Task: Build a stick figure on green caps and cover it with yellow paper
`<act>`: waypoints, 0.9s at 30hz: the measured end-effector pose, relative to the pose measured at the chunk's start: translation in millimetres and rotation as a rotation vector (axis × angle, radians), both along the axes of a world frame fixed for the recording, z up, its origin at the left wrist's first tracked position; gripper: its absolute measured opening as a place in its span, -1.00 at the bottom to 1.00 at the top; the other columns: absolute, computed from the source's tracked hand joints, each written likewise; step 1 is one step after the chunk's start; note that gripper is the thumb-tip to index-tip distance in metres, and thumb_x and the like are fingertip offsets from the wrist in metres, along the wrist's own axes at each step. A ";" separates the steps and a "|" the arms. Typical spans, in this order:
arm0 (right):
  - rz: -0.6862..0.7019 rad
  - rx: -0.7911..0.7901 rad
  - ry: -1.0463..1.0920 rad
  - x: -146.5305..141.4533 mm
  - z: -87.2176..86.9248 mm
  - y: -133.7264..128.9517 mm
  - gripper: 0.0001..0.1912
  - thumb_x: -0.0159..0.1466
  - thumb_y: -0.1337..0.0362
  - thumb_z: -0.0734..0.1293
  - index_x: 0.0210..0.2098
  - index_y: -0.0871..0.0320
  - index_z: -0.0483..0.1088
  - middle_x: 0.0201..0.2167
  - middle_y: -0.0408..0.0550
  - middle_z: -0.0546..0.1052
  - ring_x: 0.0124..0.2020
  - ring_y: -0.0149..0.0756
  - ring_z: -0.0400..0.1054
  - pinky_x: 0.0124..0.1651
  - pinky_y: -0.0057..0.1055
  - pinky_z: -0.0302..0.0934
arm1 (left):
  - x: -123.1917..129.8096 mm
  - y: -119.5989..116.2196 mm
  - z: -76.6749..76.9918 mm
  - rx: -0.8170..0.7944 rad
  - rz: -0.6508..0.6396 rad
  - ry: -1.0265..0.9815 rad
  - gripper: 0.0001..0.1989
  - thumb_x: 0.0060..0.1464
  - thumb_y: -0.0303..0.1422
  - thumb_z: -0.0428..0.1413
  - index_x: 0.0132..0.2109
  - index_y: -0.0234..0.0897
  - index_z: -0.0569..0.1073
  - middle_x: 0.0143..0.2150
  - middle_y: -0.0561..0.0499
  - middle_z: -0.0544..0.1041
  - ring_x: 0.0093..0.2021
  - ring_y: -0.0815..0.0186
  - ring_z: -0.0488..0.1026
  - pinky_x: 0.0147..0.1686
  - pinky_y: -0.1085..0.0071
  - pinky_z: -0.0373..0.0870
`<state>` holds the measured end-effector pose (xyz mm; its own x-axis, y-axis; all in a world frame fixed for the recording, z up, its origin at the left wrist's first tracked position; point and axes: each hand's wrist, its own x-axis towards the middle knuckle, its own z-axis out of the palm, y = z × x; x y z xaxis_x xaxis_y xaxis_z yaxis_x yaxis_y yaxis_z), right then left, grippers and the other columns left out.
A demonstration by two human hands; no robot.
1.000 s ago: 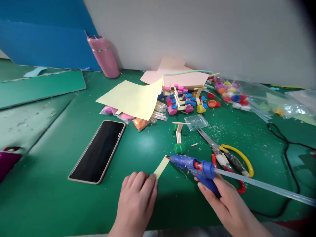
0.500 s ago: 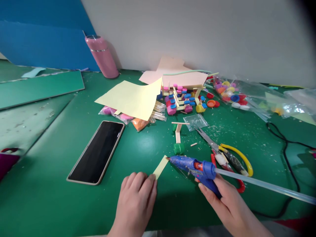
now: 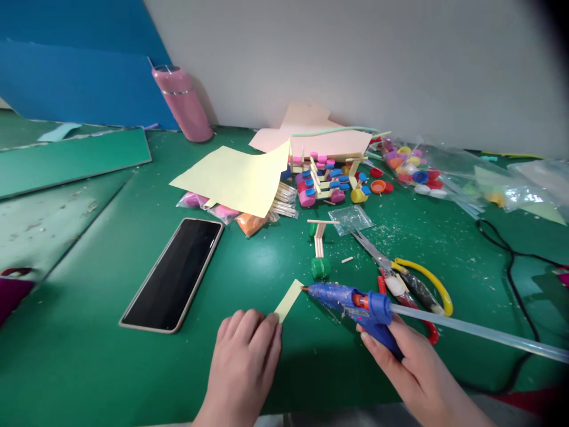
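My left hand [image 3: 245,356] is closed on the lower end of a narrow pale yellow paper strip [image 3: 290,299], which points away from me over the green table. Wrapped round the handle of a blue hot glue gun [image 3: 351,299] is my right hand [image 3: 406,362]. A long clear glue stick [image 3: 475,333] sticks out of the gun's back. The nozzle sits at the strip's far right corner; whether it touches the paper I cannot tell. Just beyond stands a small build of wooden sticks [image 3: 319,243] with a green wheel-like piece [image 3: 320,268] at its near end.
A phone [image 3: 173,276] lies to the left. Scissors [image 3: 395,273] with yellow and red handles are beside the glue gun. Farther back are a yellow paper sheet [image 3: 235,178], colourful small builds [image 3: 326,181], a pink bottle [image 3: 184,107] and a bag of bottle caps [image 3: 413,163]. A black cable [image 3: 511,284] runs at right.
The glue gun's nozzle has shifted slightly to the right along the strip's end. My left hand and the strip have hardly moved.
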<state>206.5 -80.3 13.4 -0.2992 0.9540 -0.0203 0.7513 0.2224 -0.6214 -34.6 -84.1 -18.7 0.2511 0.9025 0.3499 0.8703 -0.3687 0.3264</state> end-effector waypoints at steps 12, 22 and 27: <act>-0.008 -0.012 -0.010 2.1 -0.4 -1.5 -0.71 0.28 0.22 0.15 -0.04 0.16 0.30 -0.18 0.04 0.54 -0.17 -0.24 0.44 -0.13 -0.45 0.35 | -0.1 -1.0 1.1 -0.016 0.002 0.001 -0.87 0.10 -0.46 -0.02 -0.27 -0.36 0.43 -0.45 -0.04 0.35 -0.43 0.27 0.26 -0.43 0.32 0.19; 0.019 -0.027 0.005 -5.0 1.8 0.8 -0.73 0.26 0.27 0.16 -0.08 0.19 0.32 -0.19 0.06 0.54 -0.21 -0.20 0.45 -0.17 -0.43 0.36 | 0.4 0.1 2.3 -0.009 0.004 0.019 -0.84 0.12 -0.45 -0.04 -0.27 -0.35 0.43 -0.46 -0.03 0.35 -0.44 0.28 0.27 -0.44 0.34 0.19; 0.002 -0.023 0.020 -9.1 2.7 5.1 -0.74 0.27 0.26 0.15 -0.11 0.17 0.35 -0.20 0.05 0.54 -0.21 -0.19 0.45 -0.16 -0.41 0.36 | -0.1 -0.1 2.2 -0.016 0.003 0.010 -0.86 0.12 -0.46 -0.03 -0.26 -0.35 0.43 -0.45 -0.04 0.35 -0.43 0.27 0.27 -0.44 0.33 0.20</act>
<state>197.5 -75.2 16.1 -0.3021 0.9526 -0.0357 0.7380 0.2100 -0.6413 -34.7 -84.3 -16.4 0.2517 0.9087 0.3331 0.8745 -0.3610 0.3239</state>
